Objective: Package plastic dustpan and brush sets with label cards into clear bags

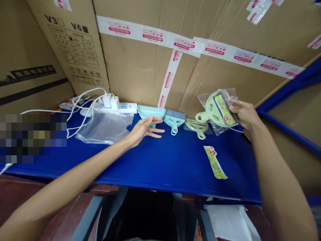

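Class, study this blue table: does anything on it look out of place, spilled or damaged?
Nothing looks plainly spilled or damaged. One oddity: a loose label card lies askew on the blue table, whereas a similar card appears to be inside the bagged green dustpan in the right hand.

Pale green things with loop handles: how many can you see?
2: the raised piece in the right hand, and the lower piece on the blue table, beside the turquoise brush. More might be hidden underneath.
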{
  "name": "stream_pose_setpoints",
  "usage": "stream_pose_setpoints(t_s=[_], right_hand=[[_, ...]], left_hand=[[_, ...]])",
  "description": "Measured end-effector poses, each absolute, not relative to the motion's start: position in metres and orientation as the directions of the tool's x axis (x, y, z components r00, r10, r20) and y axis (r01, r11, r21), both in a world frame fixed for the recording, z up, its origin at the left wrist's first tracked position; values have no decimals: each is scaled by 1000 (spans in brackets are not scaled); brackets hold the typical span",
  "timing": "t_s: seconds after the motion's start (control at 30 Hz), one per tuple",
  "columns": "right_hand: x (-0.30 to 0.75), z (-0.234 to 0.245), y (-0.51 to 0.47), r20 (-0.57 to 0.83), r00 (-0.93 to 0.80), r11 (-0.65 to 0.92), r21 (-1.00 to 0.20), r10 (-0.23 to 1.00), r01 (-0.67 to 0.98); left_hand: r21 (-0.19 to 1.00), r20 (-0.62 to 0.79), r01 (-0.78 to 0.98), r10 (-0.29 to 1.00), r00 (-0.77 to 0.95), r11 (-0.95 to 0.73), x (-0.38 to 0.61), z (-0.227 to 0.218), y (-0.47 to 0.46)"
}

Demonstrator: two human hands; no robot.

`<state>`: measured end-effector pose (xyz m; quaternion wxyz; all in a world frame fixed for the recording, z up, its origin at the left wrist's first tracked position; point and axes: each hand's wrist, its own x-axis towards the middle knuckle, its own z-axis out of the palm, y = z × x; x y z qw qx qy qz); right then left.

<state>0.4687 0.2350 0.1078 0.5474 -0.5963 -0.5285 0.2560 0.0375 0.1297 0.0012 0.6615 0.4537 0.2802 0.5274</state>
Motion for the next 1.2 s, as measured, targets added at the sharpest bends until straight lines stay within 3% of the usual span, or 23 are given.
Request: stream_pose_setpoints(t_s=[0.17,0.27,0.33,0.43,0.5,0.57,0.67,0.73,0.83,0.9,1.2], right_hand=[[486,88,274,121,28,82,-807,992,584],[473,70,293,73,-138,149,-707,988,692],[464,59,305,71,-246,241,-574,967,782],[450,42,316,143,-298,330,-394,944,858],[440,37,316,186,-288,337,-346,939,876],[434,40,306,258,-249,327,-328,933,886],[438,62,267,486,-138,281,-233,863,931],[448,77,231,506,-115,221,-154,855,963],[461,81,180,193,-187,220,-164,963,962],[460,69,158,65,-220,228,-211,973,950],[420,13,145,316,-243,313,-194,917,930]], left_hand=[[913,89,-406,952,294,40,38,-8,136],[930,86,-367,948,307,34,40,-12,137],[941,82,-339,949,304,27,41,-13,136],[946,66,-323,950,304,37,41,-13,136],[941,66,-335,948,312,44,41,-13,136],[937,73,-347,946,316,44,42,-13,136],[933,74,-357,947,313,45,42,-14,136],[932,76,-359,948,310,43,42,-13,135],[937,85,-349,945,315,32,42,-11,133],[941,92,-339,943,321,24,42,-9,132],[948,129,-315,956,262,-42,42,-9,134]])
